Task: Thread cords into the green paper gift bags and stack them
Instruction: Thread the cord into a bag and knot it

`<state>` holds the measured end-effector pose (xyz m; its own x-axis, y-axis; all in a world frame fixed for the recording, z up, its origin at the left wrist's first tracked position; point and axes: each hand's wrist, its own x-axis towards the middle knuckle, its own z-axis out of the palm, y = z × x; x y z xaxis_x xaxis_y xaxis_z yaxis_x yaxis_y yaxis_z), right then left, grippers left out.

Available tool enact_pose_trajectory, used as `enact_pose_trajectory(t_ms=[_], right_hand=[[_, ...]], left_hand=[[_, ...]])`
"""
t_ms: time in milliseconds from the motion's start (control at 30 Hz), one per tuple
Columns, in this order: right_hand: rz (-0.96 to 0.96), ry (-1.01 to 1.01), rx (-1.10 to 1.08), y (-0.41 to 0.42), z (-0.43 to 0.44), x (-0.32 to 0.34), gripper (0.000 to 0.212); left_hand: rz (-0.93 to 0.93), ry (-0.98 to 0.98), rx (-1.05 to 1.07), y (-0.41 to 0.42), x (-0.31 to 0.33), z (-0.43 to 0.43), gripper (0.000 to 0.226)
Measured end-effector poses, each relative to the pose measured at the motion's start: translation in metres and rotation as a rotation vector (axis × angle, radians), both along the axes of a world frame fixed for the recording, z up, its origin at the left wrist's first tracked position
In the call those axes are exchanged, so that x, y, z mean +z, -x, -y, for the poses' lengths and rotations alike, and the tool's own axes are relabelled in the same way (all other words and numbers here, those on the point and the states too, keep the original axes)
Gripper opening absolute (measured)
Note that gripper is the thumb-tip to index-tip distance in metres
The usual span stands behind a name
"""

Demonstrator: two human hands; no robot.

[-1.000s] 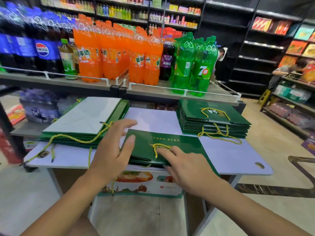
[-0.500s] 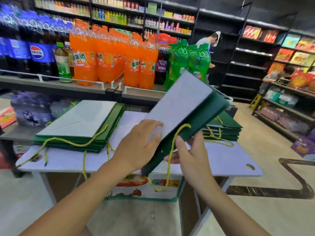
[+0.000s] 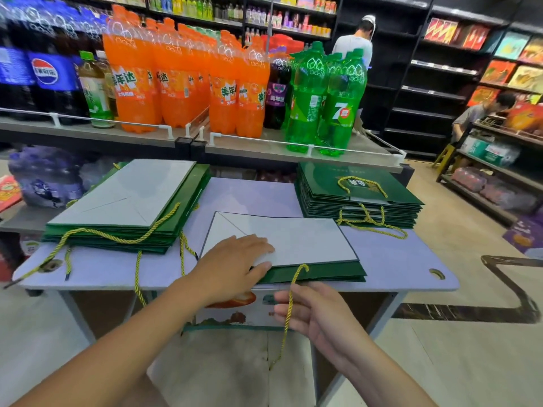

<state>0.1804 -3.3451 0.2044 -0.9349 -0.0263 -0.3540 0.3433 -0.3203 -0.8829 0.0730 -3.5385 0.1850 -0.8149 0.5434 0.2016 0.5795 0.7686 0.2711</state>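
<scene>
The green bag (image 3: 293, 242) lies flat in the middle of the table (image 3: 396, 259), pale underside up, its green open edge toward me at 6 o'clock. Half a second ago I had it lifted and tilted in both hands; a second ago it lay here green face up. So I have turned it over and set it down again. I take that to mean one face is done and the other face now waits for its cord.

The yellow cord (image 3: 288, 304) comes out of the bag's near edge and drops past the table's rim, its free end dangling below at 6 o'clock.

My left hand (image 3: 235, 259) rests palm down on the bag's near left corner, at 8 o'clock of the bag, fingers straight and close together, pressing the paper flat. My right hand (image 3: 320, 315) hovers just off the table edge at 5 o'clock of the bag, fingers pointing left, loosely spread and only slightly bent. The cord runs across them on my side. I see no pinch on it yet.

Outward, the pile of corded bags (image 3: 117, 239) sits at 10 o'clock, cords trailing over the rim. A second pile (image 3: 352, 189) sits at 1 o'clock. Soda bottles (image 3: 182, 83) line the shelf at 12 o'clock.
</scene>
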Motion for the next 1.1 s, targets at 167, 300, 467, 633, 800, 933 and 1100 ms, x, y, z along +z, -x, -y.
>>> enact_pose_trajectory(t_ms=[167,300,467,633,800,933,1100], right_hand=[[0.089,-0.186,0.220,-0.007,-0.027,0.011,0.027],[0.050,-0.305,0.417,-0.011,-0.043,0.034,0.033],[-0.134,-0.093,0.469,0.013,-0.046,0.071,0.031],[-0.300,-0.035,0.415,0.049,-0.036,0.108,0.030],[-0.150,-0.225,0.434,0.097,-0.033,0.102,0.044],[-0.081,-0.787,0.457,0.117,-0.034,0.078,0.043],[-0.178,-1.350,0.452,0.125,-0.044,0.075,0.054]], left_hand=[[-0.011,0.008,0.002,0.007,-0.005,0.002,0.047],[-0.046,0.002,0.006,0.009,-0.011,0.003,0.048],[-0.089,-0.011,0.013,0.008,-0.011,0.002,0.049],[-0.059,0.043,0.020,0.009,-0.009,0.001,0.049],[-0.011,0.163,0.098,0.009,-0.001,0.005,0.065],[0.050,0.132,0.055,0.013,0.005,0.015,0.067],[0.029,-0.074,0.029,0.016,0.001,0.044,0.045]])
